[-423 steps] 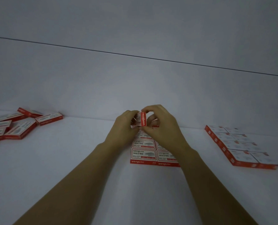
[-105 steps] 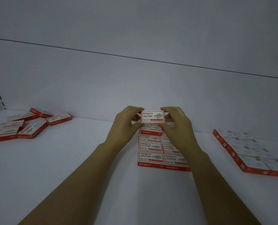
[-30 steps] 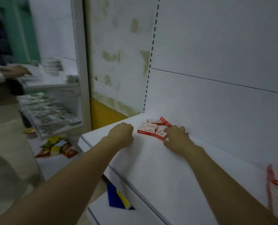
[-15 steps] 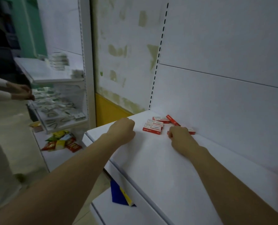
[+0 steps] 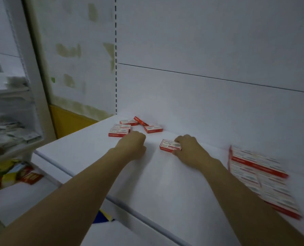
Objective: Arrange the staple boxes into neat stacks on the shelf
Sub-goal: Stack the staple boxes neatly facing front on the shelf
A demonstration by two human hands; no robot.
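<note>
A person's right hand (image 5: 190,148) grips a staple box (image 5: 170,145) by its right end, fingers (image 5: 179,139) curled over the far side and thumb at the near side, the box lying flat on the white shelf (image 5: 165,183) close to the back panel (image 5: 201,103). The left hand (image 5: 133,146) rests just beside it, apart from the box, fingers curled under with nothing seen in them. Behind the left hand, loose boxes (image 5: 119,132) lie scattered at odd angles in the shelf's back left corner. A flat block of boxes (image 5: 259,181), blurred, sits well apart at the right. Bare shelf lies open between the held box and that block, and forward to the front edge (image 5: 59,166), which runs diagonally beneath the left forearm.
</note>
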